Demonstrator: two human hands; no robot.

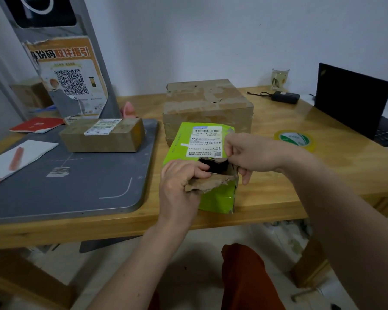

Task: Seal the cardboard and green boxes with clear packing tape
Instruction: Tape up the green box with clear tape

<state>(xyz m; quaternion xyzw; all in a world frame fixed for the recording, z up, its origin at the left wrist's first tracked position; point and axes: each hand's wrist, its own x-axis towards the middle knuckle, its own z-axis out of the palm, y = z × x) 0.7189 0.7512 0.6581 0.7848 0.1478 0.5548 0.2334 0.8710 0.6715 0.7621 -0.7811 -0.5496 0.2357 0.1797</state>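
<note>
Hands (184, 175) (249, 153) pinch green box (217, 198) torn flaps.

Looked like a parcel pickup office: grey metal kiosk w/ orange QR-code poster (70, 79), labelled brown cardboard parcels (103, 135), black laptop (352, 99) on wooden table (323, 166).

Under my fingers I see a bright green box (215, 198) with a torn brown cardboard edge and a white barcode label (205, 142). Beyond my fingertips sits a plain brown cardboard box (207, 106). Right of my right hand (249, 153) lies a yellowish tape roll (295, 139) printed green and white.
</note>
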